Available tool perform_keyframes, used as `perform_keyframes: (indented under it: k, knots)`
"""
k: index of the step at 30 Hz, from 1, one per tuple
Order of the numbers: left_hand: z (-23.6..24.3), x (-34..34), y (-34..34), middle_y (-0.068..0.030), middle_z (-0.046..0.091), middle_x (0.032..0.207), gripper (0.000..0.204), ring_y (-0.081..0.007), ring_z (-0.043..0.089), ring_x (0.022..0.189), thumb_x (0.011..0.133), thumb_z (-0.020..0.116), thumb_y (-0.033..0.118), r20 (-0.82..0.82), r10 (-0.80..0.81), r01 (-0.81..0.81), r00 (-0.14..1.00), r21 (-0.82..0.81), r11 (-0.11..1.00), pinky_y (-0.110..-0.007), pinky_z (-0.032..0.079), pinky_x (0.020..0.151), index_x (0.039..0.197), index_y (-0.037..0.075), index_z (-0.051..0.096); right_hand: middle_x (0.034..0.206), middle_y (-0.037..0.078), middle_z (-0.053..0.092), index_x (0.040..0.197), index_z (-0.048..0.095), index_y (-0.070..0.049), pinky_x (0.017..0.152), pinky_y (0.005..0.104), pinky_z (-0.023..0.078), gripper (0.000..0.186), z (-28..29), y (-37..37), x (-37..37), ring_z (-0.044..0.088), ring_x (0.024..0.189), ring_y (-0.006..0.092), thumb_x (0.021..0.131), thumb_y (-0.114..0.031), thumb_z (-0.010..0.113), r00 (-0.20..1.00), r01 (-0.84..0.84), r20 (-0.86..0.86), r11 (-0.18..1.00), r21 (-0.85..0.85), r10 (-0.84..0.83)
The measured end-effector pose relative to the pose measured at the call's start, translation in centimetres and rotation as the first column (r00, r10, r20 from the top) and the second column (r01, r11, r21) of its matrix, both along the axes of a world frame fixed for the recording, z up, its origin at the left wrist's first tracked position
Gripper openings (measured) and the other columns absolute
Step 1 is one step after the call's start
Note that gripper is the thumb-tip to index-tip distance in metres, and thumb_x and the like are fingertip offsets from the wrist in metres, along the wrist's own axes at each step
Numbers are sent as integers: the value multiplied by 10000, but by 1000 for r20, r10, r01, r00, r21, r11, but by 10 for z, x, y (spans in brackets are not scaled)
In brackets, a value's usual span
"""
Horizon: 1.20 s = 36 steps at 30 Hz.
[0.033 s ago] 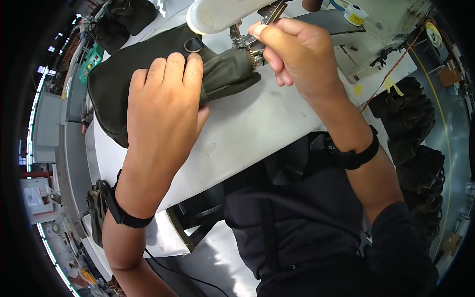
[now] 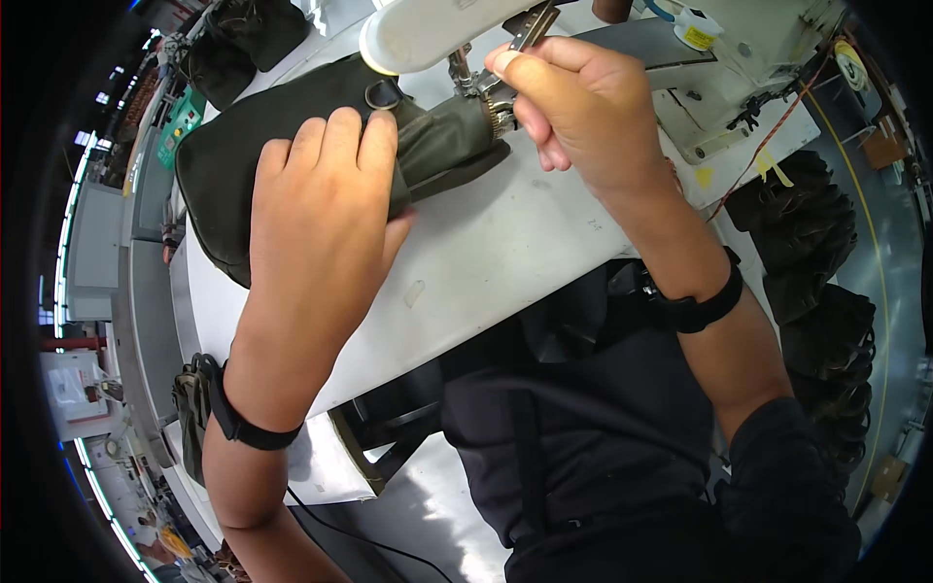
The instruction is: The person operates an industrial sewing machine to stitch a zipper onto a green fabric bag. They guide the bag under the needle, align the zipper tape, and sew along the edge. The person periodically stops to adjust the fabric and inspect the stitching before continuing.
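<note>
A dark olive-green bag (image 2: 228, 146) lies on the white sewing machine table, its narrow end under the needle area. A metal ring (image 2: 383, 94) sits on its upper side, and brass zipper teeth (image 2: 495, 117) show at the narrow end. My left hand (image 2: 326, 194) rests flat on the bag, fingers stretched over the fabric and thumb at its near edge. Beside the presser foot (image 2: 463, 73), my right hand (image 2: 588, 107) pinches a dark narrow tool (image 2: 535, 27) with pale dots along it. Its kind and its lower end are hard to make out.
The white sewing machine head (image 2: 418, 34) overhangs the bag. A small white bottle (image 2: 697, 31) stands at the far right, near a red cord (image 2: 768, 146). Dark bags (image 2: 243, 44) lie at the far left, and more dark pieces (image 2: 821, 321) are piled at right.
The ring on the bag has tilted slightly, and the bag lies a little differently beneath my left hand. My right hand keeps its pinch near the presser foot.
</note>
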<state>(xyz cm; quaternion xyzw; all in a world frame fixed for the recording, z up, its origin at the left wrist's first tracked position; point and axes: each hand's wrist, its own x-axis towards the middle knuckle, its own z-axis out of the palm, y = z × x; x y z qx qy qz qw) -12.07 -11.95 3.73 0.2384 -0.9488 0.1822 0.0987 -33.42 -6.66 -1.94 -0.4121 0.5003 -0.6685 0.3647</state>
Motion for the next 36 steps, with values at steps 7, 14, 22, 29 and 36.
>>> perform_keyframes:
  k: [7, 14, 22, 29, 36]
  knots:
    - [3, -25, -27, -211, 672, 1132, 343, -364, 619, 1081, 1034, 619, 250, -237, -69, 176, 969, 467, 867, -433, 479, 968, 1189, -55, 649, 590, 34, 627, 949, 702, 50, 428, 243, 391, 275, 1, -3, 5, 509, 438, 74, 965, -224, 685, 999, 16, -37, 1000, -21, -16]
    - [7, -39, -37, 27, 717, 1081, 235, -77, 603, 1027, 1036, 652, 275, -106, 462, 50, 880, 990, 132, -264, 464, 919, 1104, 64, 729, 650, 6, 630, 1091, 701, 11, 469, 219, 407, 243, 5, 36, -18, 534, 504, 50, 1013, -217, 680, 985, -59, -163, 998, -1, 58]
    - [23, -38, -47, -21, 696, 1131, 237, -150, 582, 1105, 973, 732, 277, 36, 466, -121, 884, 981, 154, -314, 441, 985, 1119, 91, 728, 1010, 99, 711, 1294, 674, 47, 815, 247, 515, 302, 109, 111, -138, 657, 881, 126, 1054, -114, 586, 292, 281, -651, 714, -642, -701]
    - [23, -43, -54, -74, 666, 1318, 535, -186, 566, 1256, 990, 732, 412, 8, 326, -32, 945, 997, 68, -342, 419, 1103, 1376, 57, 624, 1254, 91, 734, 1306, 722, -39, 1030, 299, 472, 511, 270, 52, -477, 657, 1154, 170, 1035, -455, 600, -128, 587, -954, 754, -294, -272]
    - [19, -36, -60, -99, 639, 1369, 613, -162, 564, 1259, 971, 771, 366, 47, 408, 4, 912, 992, -124, -298, 417, 1100, 1434, 9, 585, 1237, 107, 736, 1317, 705, -11, 990, 305, 490, 565, 229, 30, -495, 668, 1108, 171, 1043, -486, 570, 187, 753, -971, 656, 42, -152]
